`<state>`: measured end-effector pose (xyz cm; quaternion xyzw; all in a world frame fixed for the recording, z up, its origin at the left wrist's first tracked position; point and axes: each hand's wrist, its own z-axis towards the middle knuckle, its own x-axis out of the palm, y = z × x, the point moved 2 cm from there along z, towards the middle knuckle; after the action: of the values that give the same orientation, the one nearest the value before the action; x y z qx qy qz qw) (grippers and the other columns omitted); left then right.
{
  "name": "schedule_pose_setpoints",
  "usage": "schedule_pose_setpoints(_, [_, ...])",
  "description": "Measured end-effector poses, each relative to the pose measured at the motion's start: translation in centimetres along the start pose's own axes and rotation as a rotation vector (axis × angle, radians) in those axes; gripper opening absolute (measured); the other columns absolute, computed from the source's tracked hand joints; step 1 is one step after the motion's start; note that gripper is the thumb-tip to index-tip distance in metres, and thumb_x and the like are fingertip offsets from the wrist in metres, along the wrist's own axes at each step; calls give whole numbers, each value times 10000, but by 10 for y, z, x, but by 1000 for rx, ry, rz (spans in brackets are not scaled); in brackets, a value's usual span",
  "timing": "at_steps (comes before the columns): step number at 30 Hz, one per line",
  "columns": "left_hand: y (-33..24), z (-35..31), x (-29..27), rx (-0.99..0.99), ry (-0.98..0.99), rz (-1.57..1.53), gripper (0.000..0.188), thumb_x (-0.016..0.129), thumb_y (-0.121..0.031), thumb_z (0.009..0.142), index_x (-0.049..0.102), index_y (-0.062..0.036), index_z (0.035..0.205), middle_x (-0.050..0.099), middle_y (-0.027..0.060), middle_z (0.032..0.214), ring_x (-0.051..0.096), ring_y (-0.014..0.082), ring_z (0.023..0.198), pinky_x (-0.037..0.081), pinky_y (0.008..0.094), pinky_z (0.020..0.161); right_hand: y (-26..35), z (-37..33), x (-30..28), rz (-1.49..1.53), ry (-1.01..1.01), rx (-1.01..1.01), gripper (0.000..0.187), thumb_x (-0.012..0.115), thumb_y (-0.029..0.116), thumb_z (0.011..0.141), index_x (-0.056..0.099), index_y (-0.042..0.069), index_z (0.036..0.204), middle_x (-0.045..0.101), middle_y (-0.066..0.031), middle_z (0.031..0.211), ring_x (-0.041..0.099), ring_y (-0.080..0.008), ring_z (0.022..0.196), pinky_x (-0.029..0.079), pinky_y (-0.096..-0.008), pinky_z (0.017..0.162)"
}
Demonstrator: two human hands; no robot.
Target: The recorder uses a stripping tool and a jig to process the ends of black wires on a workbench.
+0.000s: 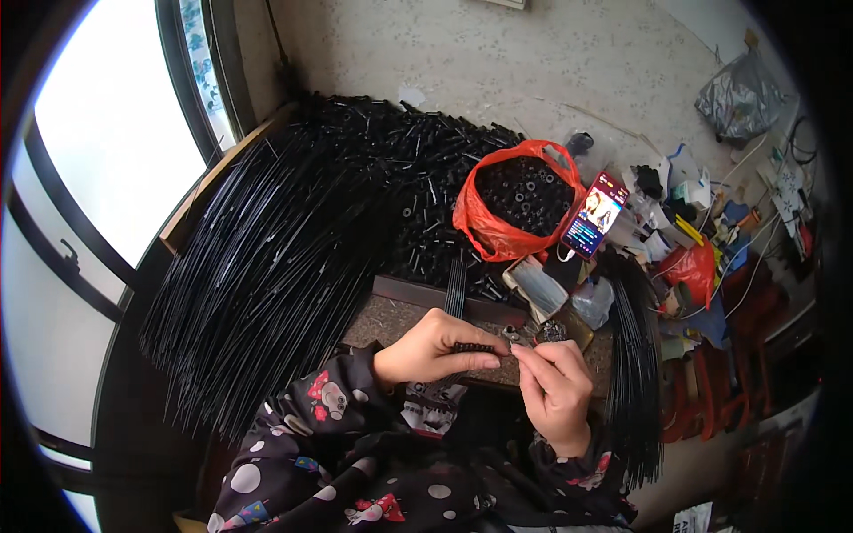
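Over the near edge of the work table (360, 322), my left hand (425, 348) is closed, with a row of small dark pieces (475, 347) gripped between thumb and forefinger. Several thin black rods (457, 286) stick out beyond that hand; whether they are in its grip is hidden. My right hand (558, 384) meets the left fingertips in a pinch. Whatever lies between its thumb and finger is too small to make out. Just beyond the fingers are small metal parts (511, 332) and a dark round cluster (552, 330).
Long black rods (267, 266) fill the left side. A heap of short black tubes (400, 151) lies behind, with a red plastic bag (493, 242) of black rings. A lit phone (593, 218) leans beside it. More rods (633, 373) hang at right, near clutter (684, 266).
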<state>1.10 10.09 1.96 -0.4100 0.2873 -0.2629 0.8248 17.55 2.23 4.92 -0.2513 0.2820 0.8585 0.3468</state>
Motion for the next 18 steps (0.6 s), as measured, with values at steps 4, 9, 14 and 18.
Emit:
schedule_pose_setpoints(4, [4,1,4,8,3,19,177,630,-83,803,627,23,944,656,120,856,645,192,789,502,276,702,3,-3,-3,4,29,-36,271,635,-61,643,649,22,901,537,-64,756,512,-238,670,437,-320,589])
schedule_pose_setpoints(9, [-4,-4,6,16,-20,15,177,634,-81,798,629,20,943,656,124,866,646,198,794,503,280,704,10,-1,-8,-41,-39,-26,249,626,-83,643,646,14,871,543,-78,733,520,-242,663,435,-312,578])
schedule_pose_setpoints(14, [-3,-4,7,10,1,23,196,642,-90,790,627,22,951,654,133,889,643,221,818,504,290,714,7,-4,-5,-22,4,-44,271,626,-76,633,646,15,887,542,-68,749,517,-239,670,438,-318,582])
schedule_pose_setpoints(18, [1,-1,8,19,9,36,230,653,-133,782,628,18,954,648,153,892,635,275,838,498,330,767,4,-2,-7,-87,57,-173,313,629,-56,620,651,24,922,534,-50,776,513,-225,667,442,-315,574])
